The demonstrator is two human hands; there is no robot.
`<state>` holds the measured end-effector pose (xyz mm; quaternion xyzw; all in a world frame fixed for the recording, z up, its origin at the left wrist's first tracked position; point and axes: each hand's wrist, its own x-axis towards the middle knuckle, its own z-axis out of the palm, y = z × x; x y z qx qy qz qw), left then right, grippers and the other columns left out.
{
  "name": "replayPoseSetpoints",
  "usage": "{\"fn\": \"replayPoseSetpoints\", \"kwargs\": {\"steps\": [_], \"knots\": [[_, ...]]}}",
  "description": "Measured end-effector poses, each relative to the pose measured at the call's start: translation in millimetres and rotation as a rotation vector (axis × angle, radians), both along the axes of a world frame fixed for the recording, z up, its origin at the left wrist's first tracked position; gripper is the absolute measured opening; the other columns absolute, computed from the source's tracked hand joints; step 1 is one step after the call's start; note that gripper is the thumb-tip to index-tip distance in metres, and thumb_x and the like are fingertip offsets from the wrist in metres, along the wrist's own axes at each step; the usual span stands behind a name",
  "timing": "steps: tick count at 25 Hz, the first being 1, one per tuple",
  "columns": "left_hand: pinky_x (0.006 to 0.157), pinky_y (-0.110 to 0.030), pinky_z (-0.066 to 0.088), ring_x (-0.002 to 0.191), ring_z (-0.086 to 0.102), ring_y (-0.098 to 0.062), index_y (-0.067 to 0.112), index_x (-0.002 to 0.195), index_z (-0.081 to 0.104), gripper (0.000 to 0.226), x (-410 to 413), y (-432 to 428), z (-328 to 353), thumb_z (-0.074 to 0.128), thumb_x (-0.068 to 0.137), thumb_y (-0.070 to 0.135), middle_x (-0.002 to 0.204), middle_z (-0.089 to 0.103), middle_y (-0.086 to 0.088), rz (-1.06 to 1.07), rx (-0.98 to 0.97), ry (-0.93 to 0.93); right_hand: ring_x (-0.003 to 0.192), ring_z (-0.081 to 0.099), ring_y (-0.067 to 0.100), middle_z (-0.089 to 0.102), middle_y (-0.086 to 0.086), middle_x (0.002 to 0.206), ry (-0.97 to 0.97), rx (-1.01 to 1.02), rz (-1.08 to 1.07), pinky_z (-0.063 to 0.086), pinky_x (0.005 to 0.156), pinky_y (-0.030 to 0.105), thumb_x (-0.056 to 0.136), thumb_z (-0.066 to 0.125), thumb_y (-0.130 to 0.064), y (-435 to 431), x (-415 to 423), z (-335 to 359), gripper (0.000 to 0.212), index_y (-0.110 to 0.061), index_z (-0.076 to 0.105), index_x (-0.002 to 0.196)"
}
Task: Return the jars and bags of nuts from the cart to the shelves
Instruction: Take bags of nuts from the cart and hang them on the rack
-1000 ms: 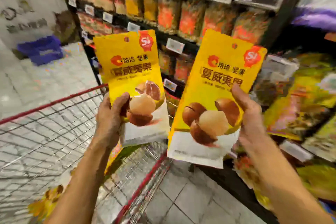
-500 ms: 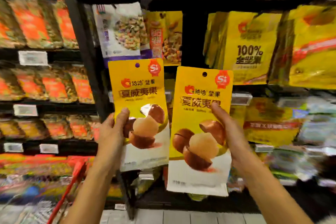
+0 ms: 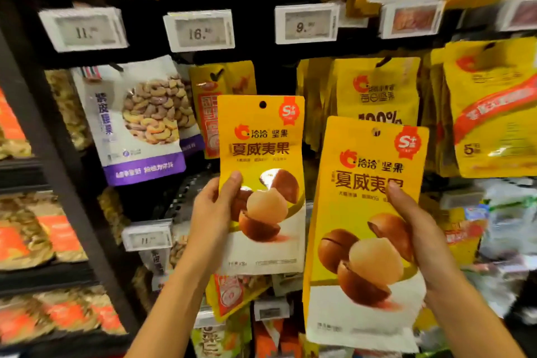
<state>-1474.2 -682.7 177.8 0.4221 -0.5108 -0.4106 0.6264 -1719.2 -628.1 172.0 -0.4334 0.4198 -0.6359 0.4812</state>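
I hold two yellow macadamia nut bags upright in front of the hanging display. My left hand [image 3: 213,212] grips the left macadamia bag [image 3: 261,148] at its left edge, thumb on the front. My right hand [image 3: 418,229] grips the right macadamia bag [image 3: 360,241] at its right edge, thumb across the front. The right bag is lower and nearer to me. Each bag has a hang hole at its top. The cart is out of view.
A white and purple cashew bag [image 3: 139,122] hangs at the left behind my bags. Yellow mixed-nut bags [image 3: 377,90] hang at the right. Price tags [image 3: 200,27] run along the black rail above. A black upright post [image 3: 58,160] separates shelves of orange packs [image 3: 35,238].
My view has swung from the cart to the hanging nut display and come closer. Both hands have kept their bags; the left bag now sits higher than the right.
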Motion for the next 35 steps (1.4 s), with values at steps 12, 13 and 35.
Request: {"fn": "replayPoseSetpoints", "kwargs": {"steps": [12, 13, 35], "knots": [[0.086, -0.043, 0.05, 0.092, 0.067, -0.028, 0.009, 0.091, 0.067, 0.035, -77, -73, 49, 0.056, 0.088, 0.042, 0.089, 0.072, -0.011, 0.016, 0.035, 0.049, 0.085, 0.072, 0.016, 0.075, -0.005, 0.093, 0.019, -0.027, 0.027, 0.05, 0.081, 0.042, 0.065, 0.059, -0.05, -67, -54, 27, 0.025, -0.044, 0.074, 0.084], [0.093, -0.052, 0.047, 0.099, 0.064, -0.035, 0.008, 0.095, 0.067, 0.037, -81, -75, 52, 0.056, 0.088, 0.042, 0.098, 0.071, -0.017, 0.024, 0.059, 0.073, 0.087, 0.072, 0.019, 0.075, -0.003, 0.096, 0.007, -0.031, 0.049, 0.05, 0.084, 0.046, 0.066, 0.059, -0.049, -71, -56, 28, 0.026, -0.043, 0.074, 0.087], [0.059, -0.016, 0.05, 0.066, 0.065, -0.005, 0.014, 0.083, 0.055, 0.016, -77, -102, 65, 0.051, 0.095, 0.024, 0.074, 0.07, 0.006, 0.083, -0.2, -0.146, 0.071, 0.072, 0.009, 0.076, -0.009, 0.08, -0.049, 0.026, 0.119, 0.047, 0.069, 0.033, 0.065, 0.054, -0.045, -104, -59, 33, 0.02, -0.046, 0.074, 0.068]]}}
